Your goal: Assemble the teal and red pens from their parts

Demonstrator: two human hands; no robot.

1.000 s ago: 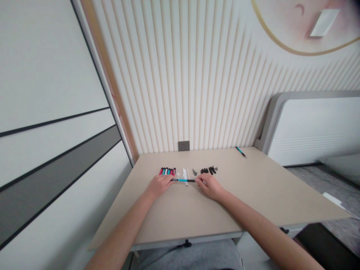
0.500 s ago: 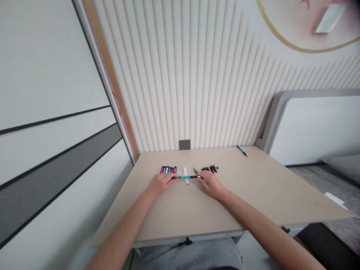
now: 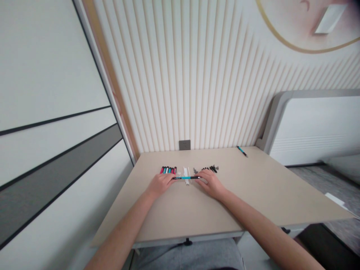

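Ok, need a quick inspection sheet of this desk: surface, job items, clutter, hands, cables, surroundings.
Surface: flat beige tabletop.
Job items: slim teal-and-black pen held across white plastic strips; row of red, teal and black pens; small grey pieces; cluster of small black pieces.
Clutter: lone teal pen near the far edge.
Hands: left hand and right hand at opposite ends of the slim pen.
Cables: nothing seen.
Surroundings: ribbed cream wall, grey wall socket, white louvred panel.
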